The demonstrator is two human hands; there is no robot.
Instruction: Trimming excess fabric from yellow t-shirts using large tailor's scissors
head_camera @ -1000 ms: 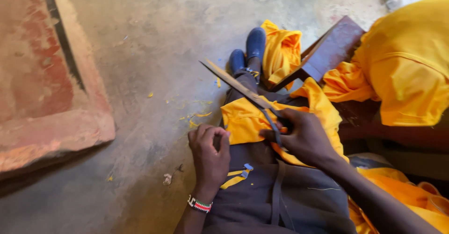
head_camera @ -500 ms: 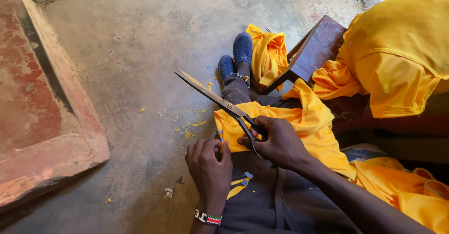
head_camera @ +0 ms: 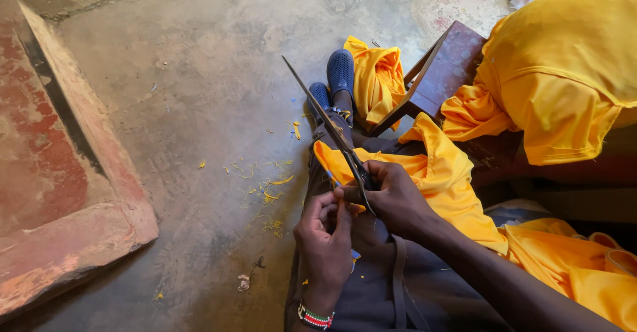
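- The right hand [head_camera: 395, 199] has its grip clamped on the scissors [head_camera: 332, 130], now angled steeper than a moment ago, tips over the blue shoes [head_camera: 335, 80].
- The left hand [head_camera: 325, 239] has shifted in close, fingers pinching yellow cloth [head_camera: 438, 173] on the lap.
- The scissor handles are hidden in the fist; I cannot tell whether the blades are parted.

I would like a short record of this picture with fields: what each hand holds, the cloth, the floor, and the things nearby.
right hand: right hand grips the scissors, blades pointing away from the person
left hand: left hand beside the scissors' handle, beaded wristband on the wrist
cloth: yellow cloth lies over the lap
floor: yellow scraps scattered on the concrete
nearby: wooden stool, blue shoes
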